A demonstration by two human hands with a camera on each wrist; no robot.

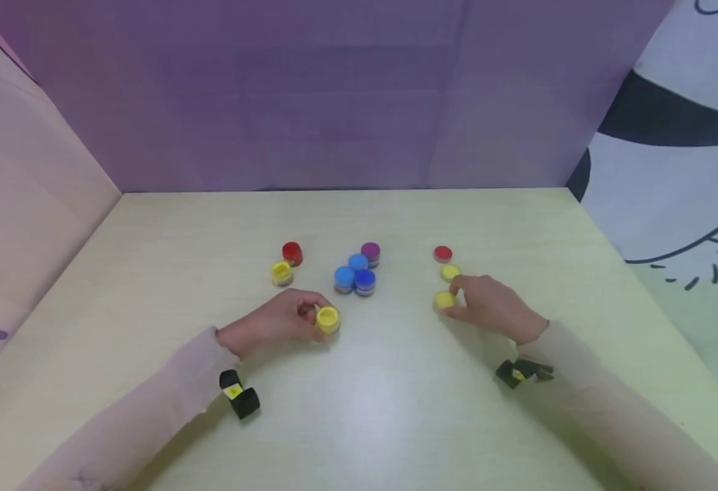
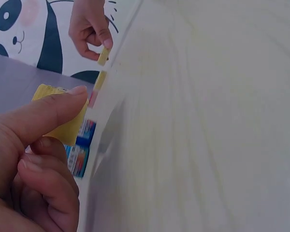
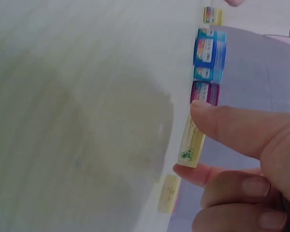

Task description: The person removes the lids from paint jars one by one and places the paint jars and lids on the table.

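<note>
My left hand (image 1: 279, 317) pinches a small yellow tub (image 1: 328, 319) between thumb and fingers, its round top facing up toward the head camera. In the left wrist view the thumb lies across the side of this tub (image 2: 67, 128). Over on the right, my right hand (image 1: 496, 307) pinches a yellow lid (image 1: 444, 301) by its edges. The right wrist view shows that lid (image 3: 191, 145) on edge between thumb and a fingertip. Just behind it lie another yellow lid (image 1: 450, 272) and a red lid (image 1: 442, 254).
Between the hands, farther back, stand a purple tub (image 1: 370, 252), light blue tubs (image 1: 343, 278) and a dark blue tub (image 1: 365, 281), grouped closely. Left of them are a red tub (image 1: 292, 253) and a second yellow tub (image 1: 281, 273). A purple wall (image 1: 346, 109) borders the table's (image 1: 371, 409) back edge.
</note>
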